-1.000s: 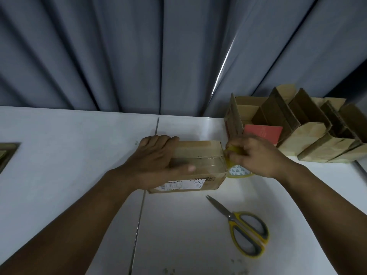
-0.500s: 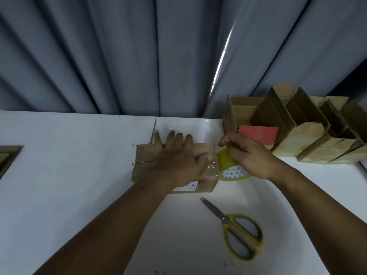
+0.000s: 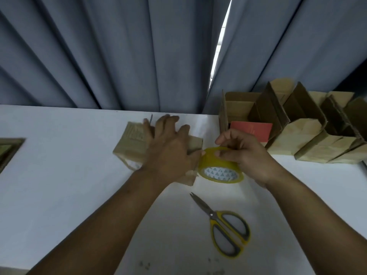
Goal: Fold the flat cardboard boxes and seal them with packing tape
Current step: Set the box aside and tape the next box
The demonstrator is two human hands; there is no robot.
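- White tabletop (image 3: 59, 185) w/ grey curtain (image 3: 119, 56) behind; cardboard box (image 3: 132, 144) lay mid-table, long axis roughly L–R, slightly skewed.
- On its top the left hand (image 3: 168, 153) pressed flat, fingers spread, gripping nothing.
- At box's right end the right hand (image 3: 245, 155) had its fingers curled round the tape roll (image 3: 220, 168), which touched that end. A pull would prob. run leftward along the long axis.
- Nearer the person lay scissors (image 3: 224, 227), blades toward the box; right hand closer.
- Far right stood open boxes (image 3: 309, 133), flaps up. First held a red card (image 3: 251, 132); couldn't tell re others.

Brown box (image 3: 133, 143), yellow tape roll (image 3: 218, 165) with white triangle-patterned core, yellow-grey scissors (image 3: 226, 227), red card (image 3: 252, 131), white worktop (image 3: 59, 175), blue-grey curtain (image 3: 119, 52).
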